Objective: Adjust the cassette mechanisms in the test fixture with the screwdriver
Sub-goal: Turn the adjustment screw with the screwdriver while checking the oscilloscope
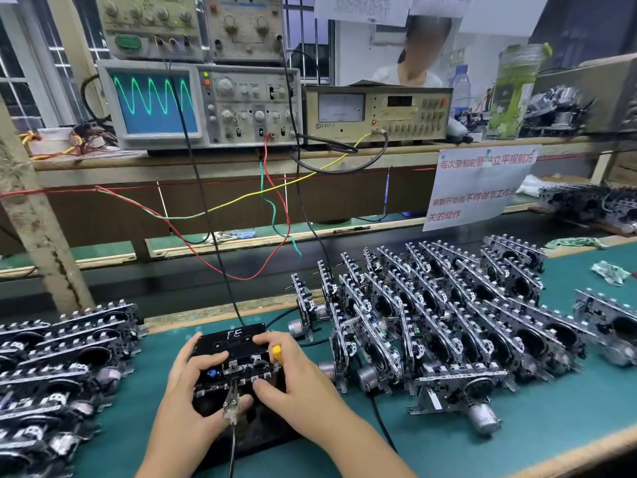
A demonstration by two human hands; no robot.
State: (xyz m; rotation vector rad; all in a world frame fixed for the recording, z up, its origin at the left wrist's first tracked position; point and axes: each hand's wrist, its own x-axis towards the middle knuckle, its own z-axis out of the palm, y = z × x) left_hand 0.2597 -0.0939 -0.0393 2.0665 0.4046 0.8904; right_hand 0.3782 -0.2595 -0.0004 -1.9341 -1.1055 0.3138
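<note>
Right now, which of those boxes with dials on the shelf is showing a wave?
The oscilloscope at lower left, with a green sine wave on its blue screen. The meter unit beside it and the two instruments stacked above show none.

Green bench mat point(448, 439) lies bare along the near edge, right of the test fixture point(234, 370); stacked mechanisms point(58, 367) crowd the fixture's left side; upright rows of mechanisms point(444, 305) block the right; a black cable point(381, 419) crosses the near mat; hanging leads point(272, 208) drape behind the fixture, below the instrument shelf point(220, 160).
</note>
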